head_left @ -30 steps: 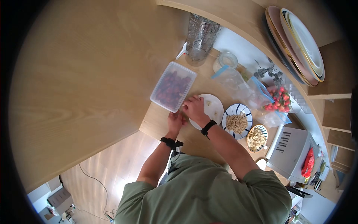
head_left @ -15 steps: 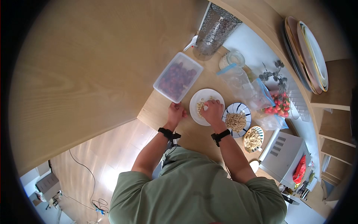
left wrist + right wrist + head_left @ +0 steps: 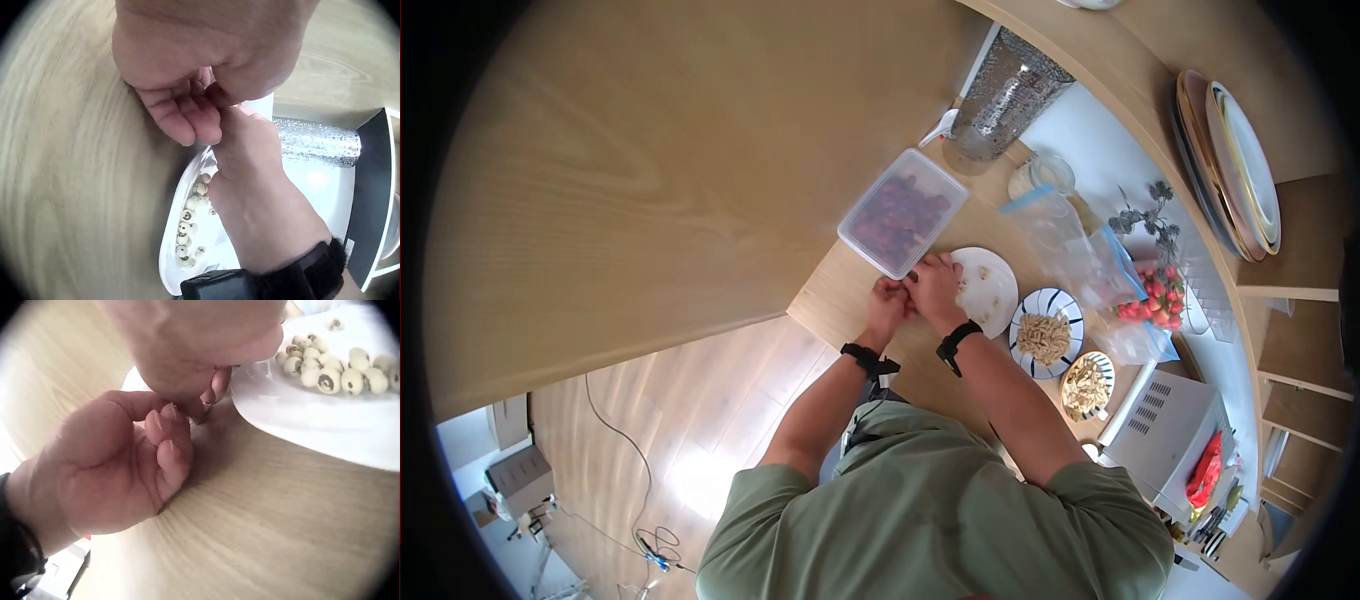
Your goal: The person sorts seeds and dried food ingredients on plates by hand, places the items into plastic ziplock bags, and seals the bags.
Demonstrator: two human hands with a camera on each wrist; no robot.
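Both hands meet at the table's edge, just below the lidded plastic box of dark red fruit. My left hand has curled fingers and pinches a small dark thing, mostly covered by fingers. Against its fingertips, my right hand pinches at the same spot; I cannot tell what the thing is. Beside the right hand lies the white plate, partly under its wrist in the head view. Pale lotus seeds with dark-ringed ends lie on it, also visible in the left wrist view.
Right of the white plate stand a striped plate and a bowl of pale pieces. Behind are clear zip bags, a glass jar and a bag of strawberries. A microwave stands at right.
Half a second ago my right hand was over the white plate with its fingers at the seeds. It has moved left to meet my left hand, as they were a second ago.
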